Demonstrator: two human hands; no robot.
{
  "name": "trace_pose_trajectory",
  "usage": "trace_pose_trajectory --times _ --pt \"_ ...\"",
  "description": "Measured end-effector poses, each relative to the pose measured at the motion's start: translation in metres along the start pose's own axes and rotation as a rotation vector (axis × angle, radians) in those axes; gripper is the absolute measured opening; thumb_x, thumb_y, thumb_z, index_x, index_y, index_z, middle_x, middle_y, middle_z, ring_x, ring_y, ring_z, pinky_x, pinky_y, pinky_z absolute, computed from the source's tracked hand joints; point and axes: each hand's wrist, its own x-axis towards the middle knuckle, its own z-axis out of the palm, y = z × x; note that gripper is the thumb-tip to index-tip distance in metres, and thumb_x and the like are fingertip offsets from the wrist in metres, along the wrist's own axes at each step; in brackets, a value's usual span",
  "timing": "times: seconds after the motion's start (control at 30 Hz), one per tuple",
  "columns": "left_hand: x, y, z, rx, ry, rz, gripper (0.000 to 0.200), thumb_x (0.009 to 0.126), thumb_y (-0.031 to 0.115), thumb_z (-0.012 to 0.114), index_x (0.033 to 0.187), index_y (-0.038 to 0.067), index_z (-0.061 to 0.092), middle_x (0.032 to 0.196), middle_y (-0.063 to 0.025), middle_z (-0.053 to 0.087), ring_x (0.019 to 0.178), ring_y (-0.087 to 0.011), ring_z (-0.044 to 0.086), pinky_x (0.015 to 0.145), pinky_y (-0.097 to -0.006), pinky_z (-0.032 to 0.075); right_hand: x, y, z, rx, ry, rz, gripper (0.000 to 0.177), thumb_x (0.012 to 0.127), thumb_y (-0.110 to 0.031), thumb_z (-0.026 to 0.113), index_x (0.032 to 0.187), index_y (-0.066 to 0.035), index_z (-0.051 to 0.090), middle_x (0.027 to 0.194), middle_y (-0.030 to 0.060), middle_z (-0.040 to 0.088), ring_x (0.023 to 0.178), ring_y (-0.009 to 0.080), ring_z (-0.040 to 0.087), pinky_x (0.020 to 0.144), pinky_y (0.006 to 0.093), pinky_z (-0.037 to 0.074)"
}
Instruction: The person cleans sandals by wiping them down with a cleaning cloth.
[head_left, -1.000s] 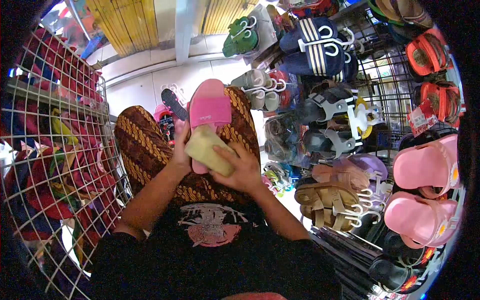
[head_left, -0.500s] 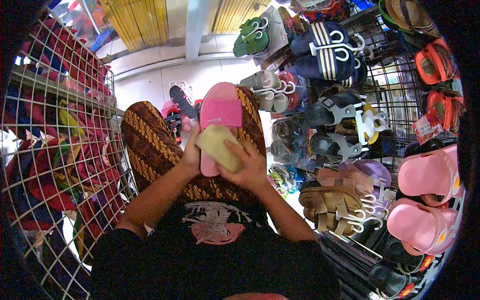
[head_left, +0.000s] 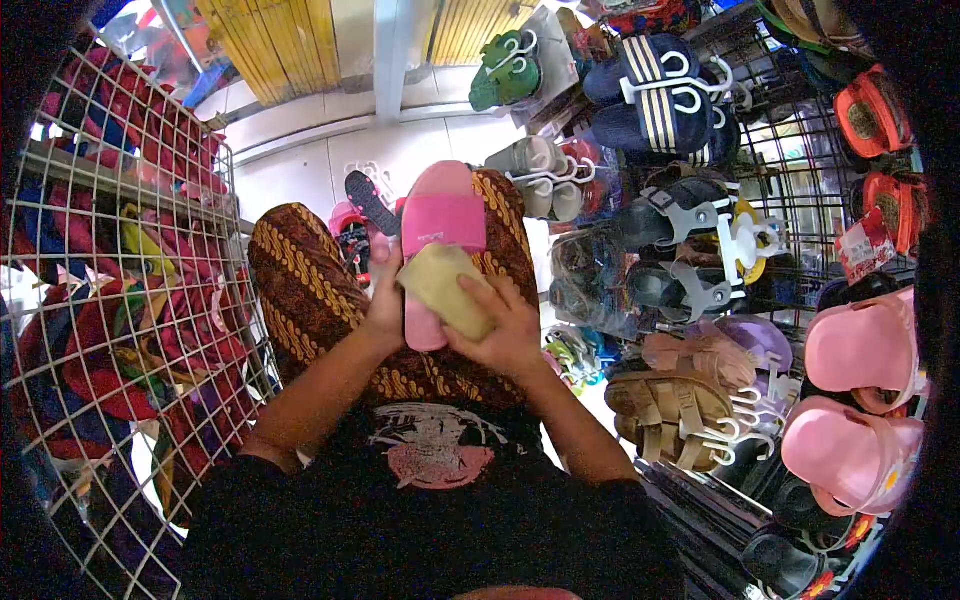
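Observation:
A pink slide sandal (head_left: 445,222) lies over my lap, toe end away from me. My left hand (head_left: 384,300) grips its left edge, with the thumb up and the other fingers mostly hidden beneath. My right hand (head_left: 508,330) is closed on a folded, pale yellow cloth (head_left: 440,283), pressed over the sandal's footbed just below the strap. The cloth covers the middle of the sole, and the heel end shows below it. Past my left hand, a dark-soled sandal (head_left: 371,203) and other pink footwear (head_left: 347,222) are on the floor side.
A wire grid (head_left: 120,300) with red and coloured goods behind it stands at left. On the right, racks hold hanging footwear, including striped navy slides (head_left: 655,95), brown sandals (head_left: 670,405) and pink clogs (head_left: 845,450). Green sandals (head_left: 506,70) sit near the tiled floor (head_left: 290,172).
My right hand and the cloth have shifted slightly right on the sandal. The left hand keeps its hold, and the whole view has moved a little.

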Motion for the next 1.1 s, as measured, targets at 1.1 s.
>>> trace_pose_trajectory --times 1.1 --pt "0.004 0.009 -0.002 0.027 0.004 0.008 0.067 0.1 0.06 0.031 0.133 0.005 0.05 0.12 -0.0146 0.062 0.107 -0.027 0.063 0.098 -0.0407 0.05 0.005 -0.002 -0.007 0.043 -0.049 -0.038 0.069 0.064 -0.032 0.086 0.126 -0.015 0.062 0.106 0.0133 0.061 0.086 0.0298 0.067 0.072 0.0377 0.056"
